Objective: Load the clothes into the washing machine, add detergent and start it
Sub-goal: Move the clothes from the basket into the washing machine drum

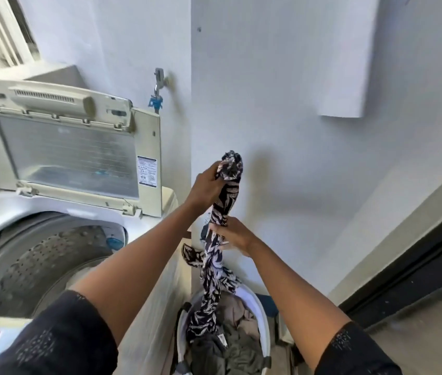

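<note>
Head view: grey wall (268,104) ahead. Washing machine (11,209) at left, top-loading. Lid (73,152) raised upright at back. Drum (38,266) exposed, perforated wall showing. Laundry basket (265,328) on floor just right of machine, heap of clothes (238,345) inside. Black-and-white patterned garment (214,280) stretched upward out of basket, lower end among heap. Left hand (209,186) high near wall, fingers curled round bunched top end. Right hand (234,235) just below, pinching garment mid-length. Tap (159,82) on wall behind machine.
</note>
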Action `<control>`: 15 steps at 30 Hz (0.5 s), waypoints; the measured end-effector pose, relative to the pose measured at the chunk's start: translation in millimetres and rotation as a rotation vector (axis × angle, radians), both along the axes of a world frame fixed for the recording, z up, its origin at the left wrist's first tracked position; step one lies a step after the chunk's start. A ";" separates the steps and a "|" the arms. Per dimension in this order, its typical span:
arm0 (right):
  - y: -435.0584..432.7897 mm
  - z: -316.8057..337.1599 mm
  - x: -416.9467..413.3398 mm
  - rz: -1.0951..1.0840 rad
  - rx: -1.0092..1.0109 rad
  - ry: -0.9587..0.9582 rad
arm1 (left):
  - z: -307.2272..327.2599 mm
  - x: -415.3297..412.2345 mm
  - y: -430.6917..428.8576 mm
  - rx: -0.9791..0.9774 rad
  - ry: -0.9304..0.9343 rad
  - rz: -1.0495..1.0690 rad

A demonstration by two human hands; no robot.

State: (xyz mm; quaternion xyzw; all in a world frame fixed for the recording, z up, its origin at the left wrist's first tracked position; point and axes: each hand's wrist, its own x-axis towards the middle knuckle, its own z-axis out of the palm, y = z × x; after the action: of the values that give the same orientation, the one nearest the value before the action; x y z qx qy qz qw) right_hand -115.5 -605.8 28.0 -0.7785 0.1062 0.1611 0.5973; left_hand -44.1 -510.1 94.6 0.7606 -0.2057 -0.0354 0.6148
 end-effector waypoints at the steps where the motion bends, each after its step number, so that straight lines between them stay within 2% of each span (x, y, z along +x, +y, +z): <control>1: 4.8 4.0 2.3 -0.040 -0.026 0.009 | 0.8 0.8 1.8 0.047 -0.019 -0.018; 5: 6.2 28.6 10.7 -0.069 -0.113 -0.096 | -8.5 5.1 21.1 0.089 0.046 -0.079; 8: 0.0 54.0 14.7 -0.174 -0.145 -0.208 | -31.2 0.9 41.4 0.138 0.102 -0.098; 15: -11.4 121.4 21.6 -0.445 0.198 -0.338 | -114.8 -30.9 67.0 0.499 0.325 -0.206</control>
State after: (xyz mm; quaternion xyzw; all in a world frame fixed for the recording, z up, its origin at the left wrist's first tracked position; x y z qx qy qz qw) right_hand -93.9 -617.2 149.3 -0.6896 0.1570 -0.0963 0.7004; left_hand -75.0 -443.0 -20.3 0.8475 -0.1657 -0.2678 0.4273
